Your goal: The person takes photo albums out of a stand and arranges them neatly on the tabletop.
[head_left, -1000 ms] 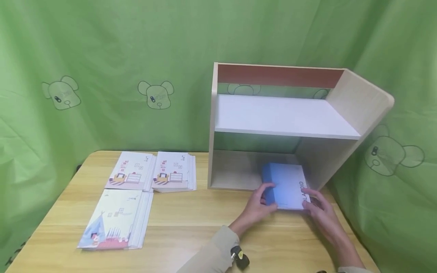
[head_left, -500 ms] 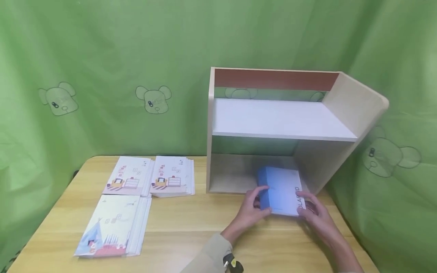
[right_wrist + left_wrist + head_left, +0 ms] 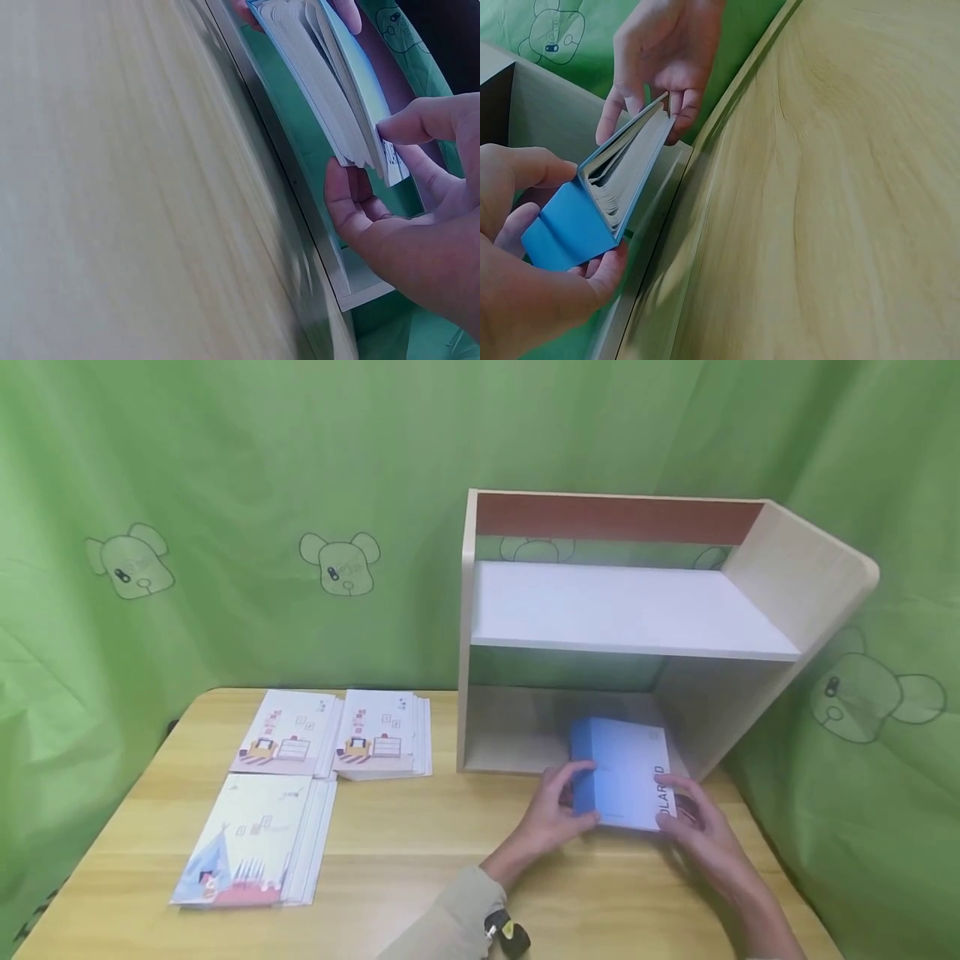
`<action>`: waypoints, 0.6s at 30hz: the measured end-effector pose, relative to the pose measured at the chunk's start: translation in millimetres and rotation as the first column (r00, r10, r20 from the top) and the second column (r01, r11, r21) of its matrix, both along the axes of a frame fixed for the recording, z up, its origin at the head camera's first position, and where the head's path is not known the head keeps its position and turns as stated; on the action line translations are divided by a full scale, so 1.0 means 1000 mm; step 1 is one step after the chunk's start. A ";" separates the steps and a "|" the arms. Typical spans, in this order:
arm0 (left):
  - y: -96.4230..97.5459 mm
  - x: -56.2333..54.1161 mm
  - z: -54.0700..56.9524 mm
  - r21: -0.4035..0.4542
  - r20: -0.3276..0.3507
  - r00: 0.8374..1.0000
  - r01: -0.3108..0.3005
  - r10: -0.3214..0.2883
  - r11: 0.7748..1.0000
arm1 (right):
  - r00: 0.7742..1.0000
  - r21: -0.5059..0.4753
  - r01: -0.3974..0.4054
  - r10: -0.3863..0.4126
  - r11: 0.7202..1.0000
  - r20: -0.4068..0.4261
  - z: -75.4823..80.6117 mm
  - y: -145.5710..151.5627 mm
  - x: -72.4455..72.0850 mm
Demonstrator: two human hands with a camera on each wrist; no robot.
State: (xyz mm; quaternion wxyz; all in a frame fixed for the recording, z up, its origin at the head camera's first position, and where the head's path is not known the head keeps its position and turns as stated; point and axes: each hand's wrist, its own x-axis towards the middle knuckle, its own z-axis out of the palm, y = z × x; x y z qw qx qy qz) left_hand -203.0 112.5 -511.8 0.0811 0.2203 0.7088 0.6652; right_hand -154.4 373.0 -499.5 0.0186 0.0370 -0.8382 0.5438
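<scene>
A thick photo album (image 3: 628, 777), blue fading to white with partly covered dark lettering on its cover, is tilted at the front of the shelf unit's lower compartment. My left hand (image 3: 547, 814) grips its blue spine (image 3: 570, 225), thumb and fingers on either face. At the opposite edge, my right hand (image 3: 701, 827) pinches the album between thumb and fingers. The left wrist view shows the pages (image 3: 622, 172) slightly fanned, with a gap near one cover. In the right wrist view, the right fingers (image 3: 346, 195) press under the page edges.
The wooden shelf unit (image 3: 467, 710) has a white upper shelf (image 3: 615, 606) above the album. On the table (image 3: 390, 852) at left lie several white illustrated booklets (image 3: 243, 839) in three overlapping stacks. A green curtain (image 3: 225, 443) hangs behind and at the right.
Both hands have shifted the album slightly left and toward me, still holding it at both edges. The head view has moved a little. The booklets stay put.
</scene>
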 end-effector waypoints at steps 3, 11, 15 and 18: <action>-0.001 0.001 0.000 -0.004 -0.004 1.000 -0.002 0.002 1.000 | 1.000 -0.020 -0.013 0.012 1.000 -0.010 0.000 -0.001 0.002; -0.007 0.004 0.004 -0.011 -0.023 1.000 0.006 -0.007 1.000 | 0.999 0.032 -0.016 0.017 0.999 -0.031 0.009 -0.006 0.007; -0.012 0.007 0.006 -0.005 -0.027 1.000 0.013 -0.014 1.000 | 0.999 0.050 -0.017 0.019 0.999 -0.038 0.012 -0.010 0.010; -0.014 0.008 0.007 0.002 -0.030 0.999 0.014 -0.014 1.000 | 0.998 0.054 -0.020 0.023 0.998 -0.057 0.013 -0.012 0.011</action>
